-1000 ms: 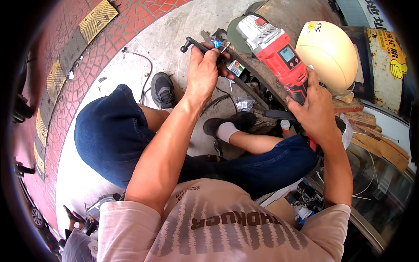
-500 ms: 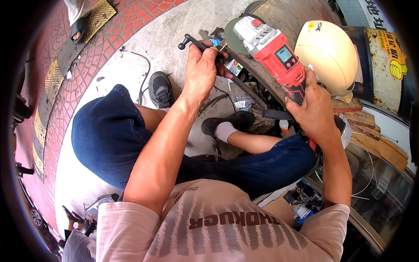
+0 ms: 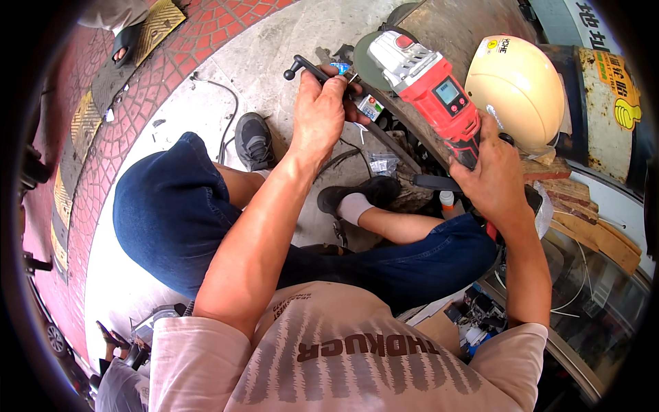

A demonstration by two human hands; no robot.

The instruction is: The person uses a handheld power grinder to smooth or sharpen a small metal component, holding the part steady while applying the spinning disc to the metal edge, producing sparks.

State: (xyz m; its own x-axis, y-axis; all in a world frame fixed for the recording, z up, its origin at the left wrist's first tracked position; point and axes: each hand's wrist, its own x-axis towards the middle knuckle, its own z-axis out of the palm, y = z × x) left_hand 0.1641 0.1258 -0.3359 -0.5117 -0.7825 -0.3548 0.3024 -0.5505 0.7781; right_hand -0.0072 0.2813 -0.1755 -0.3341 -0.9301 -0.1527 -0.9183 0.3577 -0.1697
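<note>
Gripping — left hand [image 3: 321, 113] curled round black rod [image 3: 313, 69], right hand [image 3: 491, 172] closed round red power tool [image 3: 443, 96]

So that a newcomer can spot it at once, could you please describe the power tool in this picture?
Find the big cream helmet at the upper right. Just left of it, angled up and leftward from the right hand, is the power tool. Its red body, silvery head and small screen set it apart from the smooth, rounded helmet.
</note>
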